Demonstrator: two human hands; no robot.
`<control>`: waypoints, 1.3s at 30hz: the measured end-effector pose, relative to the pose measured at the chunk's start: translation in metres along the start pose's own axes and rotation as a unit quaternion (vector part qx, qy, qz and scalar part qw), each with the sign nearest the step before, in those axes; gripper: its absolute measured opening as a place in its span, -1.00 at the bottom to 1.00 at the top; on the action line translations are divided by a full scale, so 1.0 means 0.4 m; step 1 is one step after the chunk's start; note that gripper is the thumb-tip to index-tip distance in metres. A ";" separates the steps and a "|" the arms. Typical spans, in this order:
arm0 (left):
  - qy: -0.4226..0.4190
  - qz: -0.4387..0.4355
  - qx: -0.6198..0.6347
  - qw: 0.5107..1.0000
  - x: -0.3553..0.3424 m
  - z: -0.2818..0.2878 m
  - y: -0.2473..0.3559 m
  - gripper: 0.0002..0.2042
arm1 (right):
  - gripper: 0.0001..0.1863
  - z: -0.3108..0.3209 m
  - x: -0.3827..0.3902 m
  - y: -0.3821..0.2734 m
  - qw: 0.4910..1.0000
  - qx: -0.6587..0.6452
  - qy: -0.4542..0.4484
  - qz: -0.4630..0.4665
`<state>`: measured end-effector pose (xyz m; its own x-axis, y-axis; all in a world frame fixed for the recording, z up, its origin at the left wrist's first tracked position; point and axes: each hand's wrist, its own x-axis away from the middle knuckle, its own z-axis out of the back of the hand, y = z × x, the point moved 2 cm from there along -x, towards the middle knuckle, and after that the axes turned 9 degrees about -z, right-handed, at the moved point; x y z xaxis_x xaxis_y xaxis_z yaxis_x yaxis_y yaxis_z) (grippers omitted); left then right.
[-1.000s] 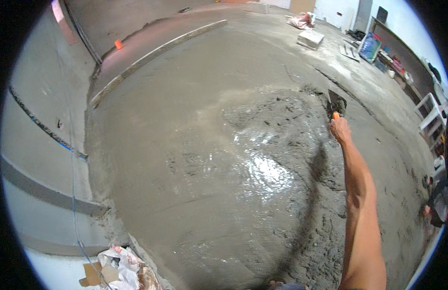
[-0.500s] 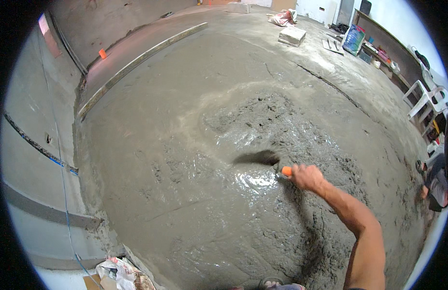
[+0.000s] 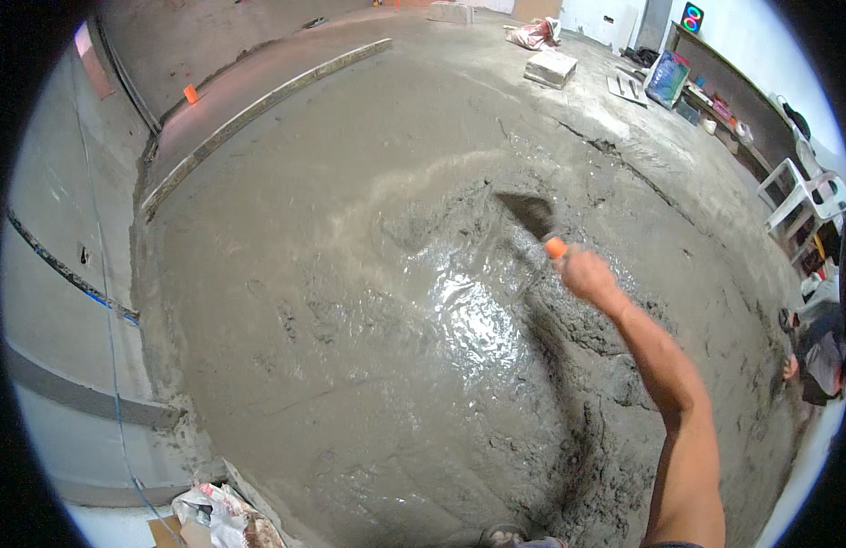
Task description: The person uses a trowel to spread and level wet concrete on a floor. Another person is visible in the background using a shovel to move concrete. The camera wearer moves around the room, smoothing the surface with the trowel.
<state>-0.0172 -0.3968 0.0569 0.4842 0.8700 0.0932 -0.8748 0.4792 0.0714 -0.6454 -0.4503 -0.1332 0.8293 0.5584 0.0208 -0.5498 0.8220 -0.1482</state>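
My right hand (image 3: 587, 274) is closed around the orange handle of a trowel (image 3: 530, 215). The trowel's dark, mortar-coated blade points up and left, just over the wet mortar (image 3: 350, 274); whether it touches the surface I cannot tell. Rough, lumpy mortar lies under and to the right of my forearm, with a dark furrow running toward me. Left of the blade the mortar is smoother, and a shiny wet patch glints in the middle. My left hand is out of the picture.
A long straight board (image 3: 267, 114) lies at the far left. Crumpled sacks (image 3: 224, 516) sit at the lower left. A pale block (image 3: 551, 68), a white plastic chair (image 3: 806, 201) and a cluttered bench (image 3: 729, 78) stand far right. Another person (image 3: 820, 352) crouches at the right edge.
My right hand has moved away from me with the trowel, and its blade has swung to point up and left. The mortar's middle is more smeared and shiny than before.
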 end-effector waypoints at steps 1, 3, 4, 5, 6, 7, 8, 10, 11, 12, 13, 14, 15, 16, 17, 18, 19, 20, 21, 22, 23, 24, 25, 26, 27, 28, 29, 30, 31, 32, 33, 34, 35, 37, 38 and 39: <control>-0.001 0.004 0.000 1.000 0.000 0.001 0.000 -0.54 | -0.60 0.006 0.070 -0.079 0.993 0.026 -0.059 0.098; 0.000 0.001 -0.002 1.000 -0.002 -0.006 -0.002 -0.54 | -0.62 -0.071 0.133 -0.144 0.982 0.026 -0.072 0.171; 0.002 0.002 -0.011 1.000 0.003 -0.009 -0.007 -0.54 | -0.60 -0.097 0.154 -0.183 0.973 0.038 -0.098 0.204; 0.004 0.003 -0.021 1.000 0.005 -0.010 -0.013 -0.54 | -0.63 -0.109 0.162 -0.230 0.958 0.073 -0.126 0.245; 0.003 0.006 -0.019 1.000 0.005 -0.008 -0.016 -0.54 | -0.66 -0.128 0.152 -0.241 0.963 0.069 -0.109 0.239; 0.006 0.010 -0.015 1.000 0.006 -0.009 -0.015 -0.54 | -0.68 -0.145 0.123 -0.252 0.966 0.068 -0.087 0.233; 0.008 0.014 -0.011 1.000 0.008 -0.007 -0.015 -0.54 | -0.68 -0.162 0.079 -0.239 0.976 0.060 -0.070 0.197; 0.023 0.012 -0.015 1.000 0.020 -0.008 -0.025 -0.54 | -0.70 -0.167 -0.031 -0.192 0.994 0.035 -0.042 0.094; 0.028 0.011 -0.019 0.999 0.027 -0.007 -0.031 -0.54 | -0.71 -0.166 -0.086 -0.164 0.999 0.017 -0.031 0.024; 0.020 0.021 -0.013 1.000 0.029 -0.007 -0.031 -0.54 | -0.68 -0.164 -0.148 -0.118 0.999 0.022 -0.022 -0.012; 0.011 0.031 -0.006 0.999 0.030 -0.001 -0.027 -0.54 | -0.68 -0.151 -0.197 -0.079 0.998 0.034 0.009 -0.056; 0.002 0.038 0.004 0.999 0.029 0.002 -0.027 -0.54 | -0.69 -0.137 -0.250 -0.030 0.991 -0.016 0.036 -0.130; 0.010 0.048 -0.009 0.999 0.045 0.013 -0.027 -0.53 | -0.69 -0.126 -0.239 -0.032 0.992 -0.023 0.058 -0.112; 0.016 0.054 -0.012 0.998 0.065 0.016 -0.032 -0.53 | -0.67 -0.088 -0.221 -0.024 0.991 -0.021 0.086 -0.096; 0.022 0.058 -0.015 0.998 0.075 0.019 -0.036 -0.52 | -0.67 -0.091 -0.199 -0.021 0.993 -0.022 0.091 -0.072; 0.020 0.059 -0.012 0.998 0.077 0.010 -0.039 -0.52 | -0.67 -0.072 -0.170 -0.010 0.993 -0.020 0.107 -0.046; 0.015 0.060 -0.015 0.998 0.075 0.008 -0.040 -0.52 | -0.66 -0.066 -0.136 0.002 0.993 -0.019 0.117 -0.022; 0.006 0.062 -0.025 0.998 0.073 0.013 -0.041 -0.51 | -0.64 -0.067 -0.084 -0.023 0.997 -0.018 0.077 -0.013; 0.001 0.057 -0.027 0.998 0.065 0.013 -0.040 -0.51 | -0.62 -0.069 -0.024 -0.065 0.999 -0.017 0.037 -0.007; -0.004 0.052 -0.026 0.998 0.054 0.011 -0.036 -0.51 | -0.61 -0.091 0.035 -0.090 0.999 -0.008 0.011 0.040; -0.009 0.046 -0.026 0.999 0.042 0.010 -0.033 -0.51 | -0.60 -0.109 0.087 -0.117 0.996 0.001 -0.014 0.087; -0.015 0.043 -0.016 0.999 0.032 0.011 -0.033 -0.51 | -0.59 -0.110 0.141 -0.172 0.988 0.034 -0.060 0.137; -0.018 0.040 -0.005 0.999 0.021 0.011 -0.033 -0.51 | -0.59 -0.099 0.174 -0.208 0.975 0.067 -0.103 0.186; -0.021 0.038 0.006 0.999 0.018 0.009 -0.036 -0.52 | -0.59 -0.112 0.173 -0.213 0.968 0.091 -0.100 0.210; -0.017 0.025 0.004 1.000 0.015 0.006 -0.042 -0.52 | -0.58 -0.135 0.167 -0.209 0.961 0.116 -0.099 0.231; -0.014 0.014 0.003 1.000 0.014 0.003 -0.055 -0.52 | -0.58 -0.157 0.163 -0.212 0.952 0.142 -0.098 0.253; -0.010 0.004 0.001 1.000 0.017 0.003 -0.065 -0.53 | -0.59 -0.168 0.142 -0.197 0.960 0.138 -0.104 0.219; -0.010 0.004 0.011 1.000 0.019 0.004 -0.075 -0.53 | -0.60 -0.171 0.105 -0.166 0.967 0.135 -0.109 0.186; -0.009 0.003 0.023 1.000 0.020 0.005 -0.085 -0.54 | -0.61 -0.165 0.077 -0.133 0.973 0.133 -0.112 0.151; -0.013 0.005 0.034 0.999 0.017 0.000 -0.099 -0.54 | -0.61 -0.174 0.069 -0.105 0.986 0.103 -0.082 0.104; -0.004 0.002 0.035 0.999 0.024 0.000 -0.115 -0.54 | -0.61 -0.173 0.064 -0.077 0.995 0.069 -0.047 0.056; 0.004 0.001 0.034 0.999 0.041 -0.001 -0.131 -0.54 | -0.61 -0.174 0.064 -0.072 0.999 0.032 -0.015 0.010; 0.011 0.000 0.034 0.999 0.052 0.000 -0.143 -0.53 | -0.62 -0.181 0.058 -0.080 1.000 0.007 0.021 -0.012; 0.024 0.013 0.035 0.999 0.065 0.000 -0.162 -0.53 | -0.62 -0.158 0.046 -0.096 0.992 -0.036 0.100 -0.060; 0.031 0.017 0.037 0.999 0.067 -0.003 -0.172 -0.52 | -0.63 -0.156 0.045 -0.106 0.989 -0.046 0.108 -0.086; 0.037 0.029 0.037 0.998 0.073 -0.001 -0.174 -0.54 | -0.59 -0.135 0.075 -0.173 0.992 -0.077 0.074 -0.071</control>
<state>0.0578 -0.4046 0.0542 0.4281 0.9034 0.0250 -0.8961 0.4208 0.1408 -0.5772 -0.4967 -0.1757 0.9090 0.4066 -0.0922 -0.4145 0.8578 -0.3039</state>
